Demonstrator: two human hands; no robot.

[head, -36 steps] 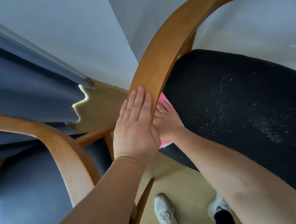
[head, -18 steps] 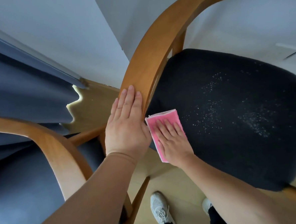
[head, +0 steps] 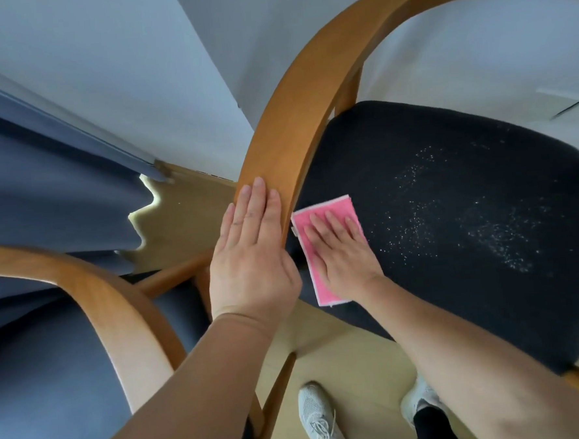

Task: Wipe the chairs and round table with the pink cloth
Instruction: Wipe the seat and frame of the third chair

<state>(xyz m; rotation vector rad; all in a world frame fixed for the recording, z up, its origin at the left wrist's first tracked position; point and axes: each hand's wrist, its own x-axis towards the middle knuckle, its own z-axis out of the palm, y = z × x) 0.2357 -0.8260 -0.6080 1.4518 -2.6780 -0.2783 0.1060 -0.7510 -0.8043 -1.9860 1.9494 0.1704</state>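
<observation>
Barely begun: cloth on 1st chair seat, specks not yet reached

Right hand (head: pixel 342 253) lies flat on the pink cloth (head: pixel 337 205), fingers straight. It presses the cloth onto the black seat (head: pixel 456 311) at the seat's near-left corner, just beside the curved wooden rail (head: pixel 292 127). No grip on the cloth, palm pressure only. Left hand (head: pixel 249 255) is also flat & released, fingers straight, resting on the rail's lower end, prob. to steady the chair.

Progress, as I judge it: early. White specks (head: pixel 499 240) lie scattered across the middle & right of the seat, well apart from the cloth, so most of the seat looks unwiped. Can't tell whether the rail has been wiped; the wood shows no marks either way. Second chair (head: pixel 117 314) w/ a blue-grey seat stands at left, no hand on it, and its state is unclear. Round table isn't in view at all.

Left to do, by my guess: sweep the cloth rightward thru the specks, then rest of seat, frame, chair no. 2, table. Risk: specks get pushed onto the floor (head: pixel 340 352) instead of caught in the cloth.
</observation>
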